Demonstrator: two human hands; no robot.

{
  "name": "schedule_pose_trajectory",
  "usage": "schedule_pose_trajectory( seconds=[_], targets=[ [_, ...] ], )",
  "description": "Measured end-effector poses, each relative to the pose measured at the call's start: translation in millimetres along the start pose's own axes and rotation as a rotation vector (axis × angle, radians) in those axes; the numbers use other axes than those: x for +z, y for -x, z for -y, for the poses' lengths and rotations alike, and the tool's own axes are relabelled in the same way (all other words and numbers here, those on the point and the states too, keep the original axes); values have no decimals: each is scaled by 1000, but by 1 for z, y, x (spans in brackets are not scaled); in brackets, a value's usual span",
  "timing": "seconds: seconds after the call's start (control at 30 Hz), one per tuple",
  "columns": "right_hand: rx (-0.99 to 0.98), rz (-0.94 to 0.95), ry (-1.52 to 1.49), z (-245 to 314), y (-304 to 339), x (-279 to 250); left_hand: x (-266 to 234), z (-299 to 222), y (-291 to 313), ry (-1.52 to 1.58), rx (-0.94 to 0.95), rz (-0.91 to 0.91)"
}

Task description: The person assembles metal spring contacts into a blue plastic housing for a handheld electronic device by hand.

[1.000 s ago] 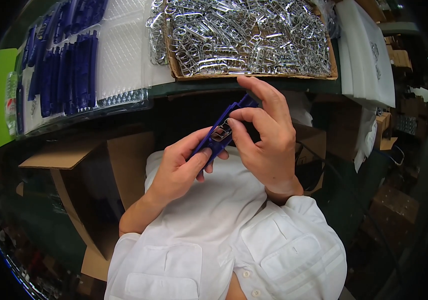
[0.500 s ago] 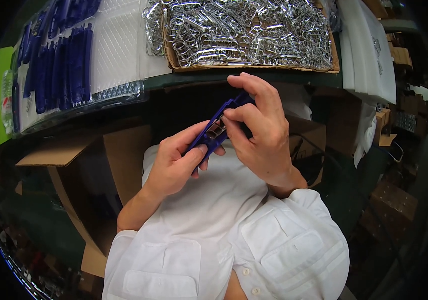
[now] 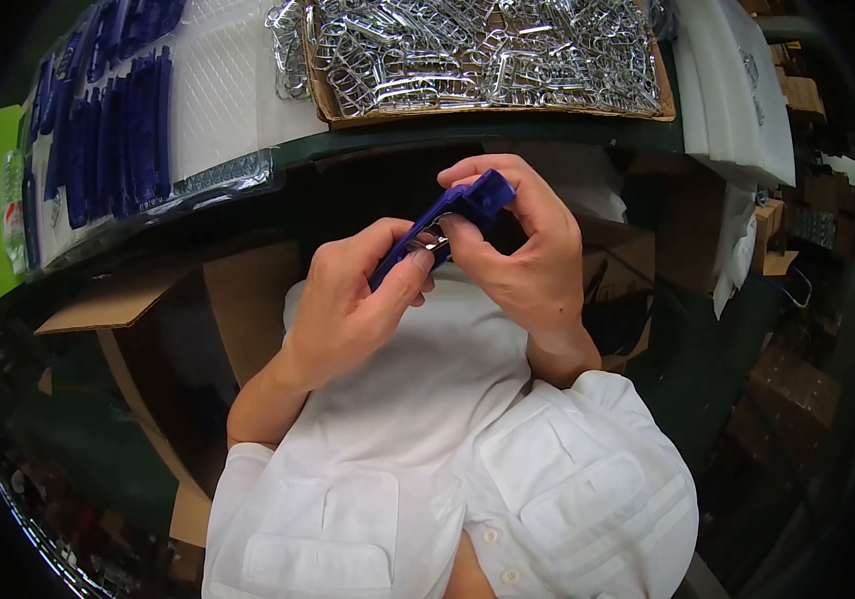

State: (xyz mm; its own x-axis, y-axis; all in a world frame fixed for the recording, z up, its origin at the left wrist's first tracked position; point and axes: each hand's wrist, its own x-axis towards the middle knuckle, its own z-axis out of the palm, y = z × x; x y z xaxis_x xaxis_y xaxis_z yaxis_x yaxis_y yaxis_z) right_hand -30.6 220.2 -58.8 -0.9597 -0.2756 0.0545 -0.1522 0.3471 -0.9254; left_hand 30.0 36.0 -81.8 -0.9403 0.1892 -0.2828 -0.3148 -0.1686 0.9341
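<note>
Head view: cardboard tray of metal clips beyond hands.

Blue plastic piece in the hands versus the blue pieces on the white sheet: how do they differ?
The held blue piece is gripped by the left hand and right hand, tilted, a metal part showing on it. The blue pieces on the white sheet lie flat in rows, untouched. Both share the same blue colour.
</note>
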Motion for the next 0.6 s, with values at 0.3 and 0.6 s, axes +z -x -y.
schedule_pose_trajectory(
  seconds=[0.3,0.6],
  targets=[
    [-100,-5,26,-17,3,8,6,17,-11,-147,78,-184],
    [44,38,-40,-23,-8,10,-1,16,-25,-99,-60,-181]
  ],
)
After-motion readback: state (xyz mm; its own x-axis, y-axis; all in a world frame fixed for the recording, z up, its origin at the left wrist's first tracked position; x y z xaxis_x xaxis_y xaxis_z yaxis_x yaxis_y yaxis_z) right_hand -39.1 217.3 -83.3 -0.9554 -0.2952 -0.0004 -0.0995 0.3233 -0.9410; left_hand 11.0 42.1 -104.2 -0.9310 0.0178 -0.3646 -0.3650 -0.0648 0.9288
